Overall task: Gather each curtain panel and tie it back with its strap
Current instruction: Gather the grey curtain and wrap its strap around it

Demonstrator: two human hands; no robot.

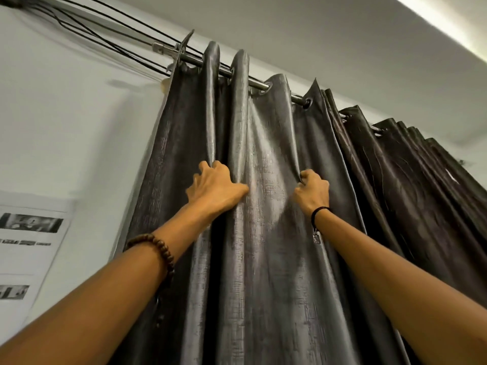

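While curtain panel (263, 206) hangs vertically, left hand (216, 185) gripping fold, right hand (313, 191) fisted on fabric

Two bare forearms without sleeves, left hand (214, 187) with a brown wooden bead bracelet (155, 248) worn partway up the forearm, right hand (312, 192) with a thin black cord band (317, 213) at the wrist, small silver metal tag (317, 237) hanging from the cord

The curtain panel (268, 233) hangs like a big soft wall and fills the middle. Another bunched panel (421, 180) blocks the right side. Up top, the rod (253, 81) and black cables (105, 30) get in the way. Left of the curtain's edge, the white wall (79, 127) has open room, down to a paper sheet (29, 246).
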